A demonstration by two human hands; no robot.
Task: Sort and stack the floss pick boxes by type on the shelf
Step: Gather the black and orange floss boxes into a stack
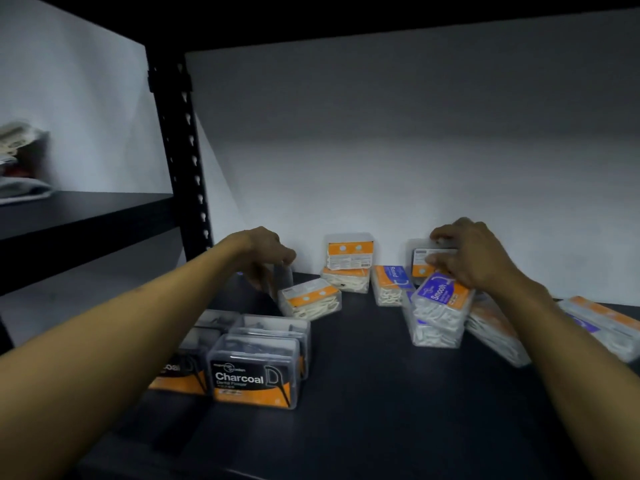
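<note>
Grip-wise, our right hand (472, 254) curls round an upright clear box (424, 259) at the shelf (363, 393) back, our left hand (266, 252) pinches another just beside it; we judge these light, stiff, slick boxes best held across flat sides.

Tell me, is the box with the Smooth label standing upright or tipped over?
Tipped. The Smooth box leans on top of another clear box, its label face slanting up, with the right hand just behind it.
</note>
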